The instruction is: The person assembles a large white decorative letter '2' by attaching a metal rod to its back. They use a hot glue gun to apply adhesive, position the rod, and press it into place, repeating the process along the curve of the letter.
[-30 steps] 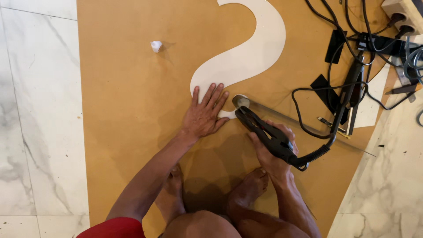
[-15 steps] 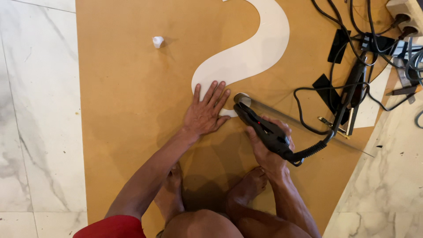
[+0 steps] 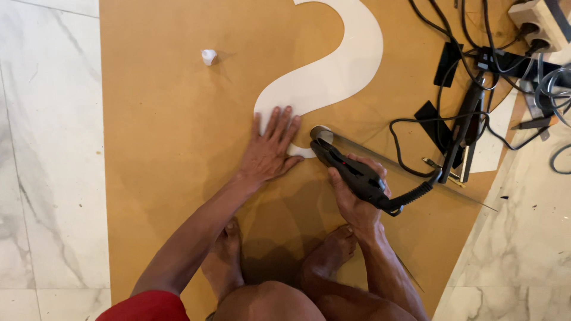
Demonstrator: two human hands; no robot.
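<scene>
My left hand (image 3: 270, 151) lies flat with fingers spread on a large brown board (image 3: 166, 148), its fingertips on the lower end of a white curved shape (image 3: 333, 74) set into the board. My right hand (image 3: 355, 196) grips a black corded power tool (image 3: 351, 172), whose round nose (image 3: 321, 134) sits at the edge of the white shape, just right of my left hand. The tool's cable (image 3: 416, 193) runs off to the right. My bare feet (image 3: 273, 261) rest on the board below the hands.
A small crumpled white scrap (image 3: 209, 56) lies on the board at upper left. Tangled black cables (image 3: 470, 65), dark flat pieces and a power strip (image 3: 544, 21) crowd the upper right. White marble floor (image 3: 47, 148) borders the board on the left and right.
Both hands and the tool stay almost where they were; the view has shifted slightly.
</scene>
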